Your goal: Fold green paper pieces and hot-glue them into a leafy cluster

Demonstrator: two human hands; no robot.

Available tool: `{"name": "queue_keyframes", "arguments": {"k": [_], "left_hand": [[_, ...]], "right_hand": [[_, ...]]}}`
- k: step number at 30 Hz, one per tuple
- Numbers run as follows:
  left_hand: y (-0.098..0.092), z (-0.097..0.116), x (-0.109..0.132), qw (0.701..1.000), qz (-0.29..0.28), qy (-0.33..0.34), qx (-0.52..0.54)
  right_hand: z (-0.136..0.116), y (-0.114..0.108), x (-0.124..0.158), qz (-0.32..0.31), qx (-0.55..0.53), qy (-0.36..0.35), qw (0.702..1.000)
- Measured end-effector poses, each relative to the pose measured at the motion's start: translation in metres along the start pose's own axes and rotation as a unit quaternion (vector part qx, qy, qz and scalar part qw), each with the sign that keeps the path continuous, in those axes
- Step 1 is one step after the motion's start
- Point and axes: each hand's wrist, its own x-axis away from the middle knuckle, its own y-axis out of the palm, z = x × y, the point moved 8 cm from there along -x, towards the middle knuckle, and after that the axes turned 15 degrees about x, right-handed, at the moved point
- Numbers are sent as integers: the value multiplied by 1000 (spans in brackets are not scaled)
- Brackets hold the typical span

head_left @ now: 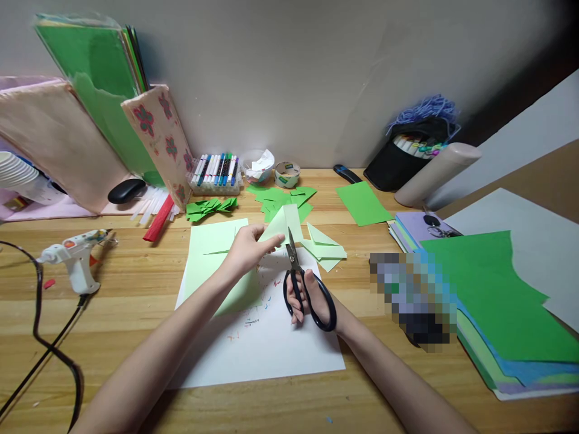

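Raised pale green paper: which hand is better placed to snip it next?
Right, I'd judge: the right hand holds the scissors, their blades pointing up at the raised pale green paper. The left hand is occupied, pinching that paper.

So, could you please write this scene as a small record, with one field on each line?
Left hand: pinches a folded pale green paper
Right hand: holds black-handled scissors
Blades: close to the held paper; contact is hard to tell
Under the hands: white sheet with small coloured marks; pale green sheet partly over it
Toward the wall: bright green pieces, tape roll, marker set
Left side: glue gun
Right side: stacked coloured paper; one pixelated area, unreadable
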Motion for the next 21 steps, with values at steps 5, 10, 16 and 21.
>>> {"name": "queue_keyframes", "arguments": {"k": [5, 10, 16, 21], "left_hand": [[0, -2, 0, 1000, -4, 2, 8], [0, -3, -1, 1000, -4, -4, 16], [-1, -6, -2, 999, -2, -26, 26], [-2, -10, -3, 999, -13, -32, 27]], "right_hand": [[0, -3, 1, 30, 33, -16, 999], [-2, -5, 1, 56, 68, -11, 996], [-7, -6, 3, 86, 101, -15, 991], [-10, -8, 3, 103, 120, -11, 987]]}}
